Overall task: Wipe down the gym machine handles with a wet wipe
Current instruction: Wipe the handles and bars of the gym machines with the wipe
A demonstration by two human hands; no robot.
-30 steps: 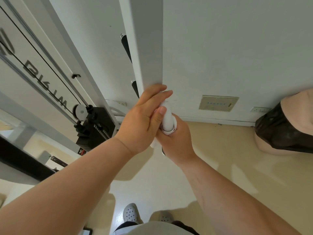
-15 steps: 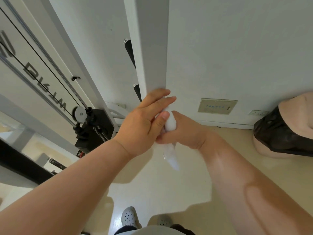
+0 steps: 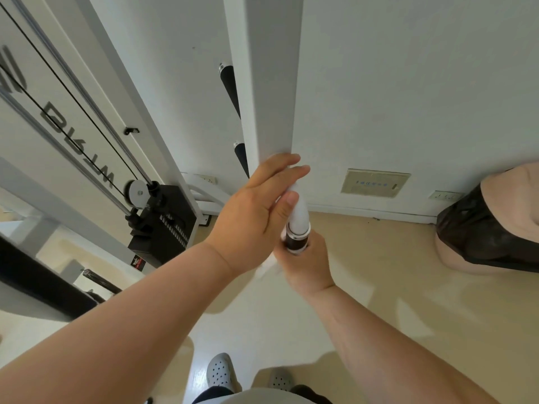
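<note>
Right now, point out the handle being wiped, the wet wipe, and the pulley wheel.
handle (image 3: 297, 239): head view, dark grip section below the chrome ring.
wet wipe (image 3: 269, 265): head view, loose white tail beside the right hand.
pulley wheel (image 3: 138, 193): head view, wheel's hub.

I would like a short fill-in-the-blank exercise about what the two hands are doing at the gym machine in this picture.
1. The right hand grips the black end of the ____.
2. The wet wipe hangs out beside the ____ hand.
3. The left hand rests against the handle with its fingers ____.
4. Below, the person wears perforated grey ____.

Missing words: handle; right; extended; clogs
</note>
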